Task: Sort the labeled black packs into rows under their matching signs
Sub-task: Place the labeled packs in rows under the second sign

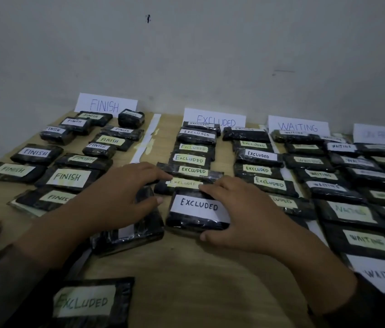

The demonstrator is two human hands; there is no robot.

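- Right hand (241,216): thumb and fingers clamp black plastic-wrapped pack (198,209), white "EXCLUDED" label.
- Left hand (120,192): fingers straight, spread, holding nothing; tips touch yellow-labelled black pack (183,183).

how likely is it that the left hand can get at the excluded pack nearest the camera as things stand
Probably yes. That excluded pack lies face up beside the left forearm with nothing on it. The left hand rests on another pack, holding nothing, so it would only need to draw back.

Labeled black packs (197,210) beneath signs (214,117)
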